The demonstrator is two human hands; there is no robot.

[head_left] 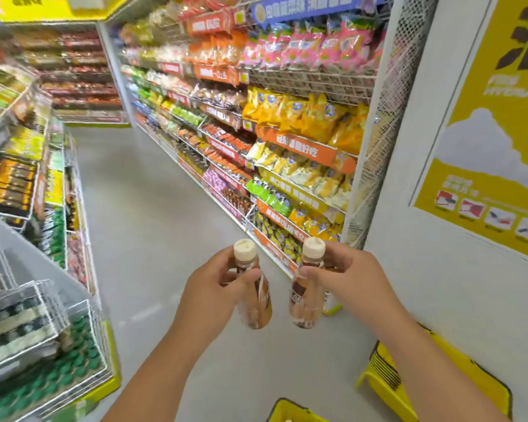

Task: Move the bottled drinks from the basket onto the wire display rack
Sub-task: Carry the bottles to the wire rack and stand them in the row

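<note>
My left hand (217,284) grips a brown bottled drink (253,303) with a cream cap, held upright above the aisle floor. My right hand (345,278) grips a second, matching bottled drink (307,303) just to its right; the two bottles are a little apart. The yellow basket (290,414) shows only its rim at the bottom edge, below my arms. A wire display rack (37,339) with green-capped bottles stands at the lower left, well to the left of both hands.
Snack shelves (287,132) line the right side of the aisle. Another shelf run (28,166) lines the left. A stack of yellow baskets (433,376) sits on the floor by the white wall at the lower right. Grey floor stretches ahead between the shelves.
</note>
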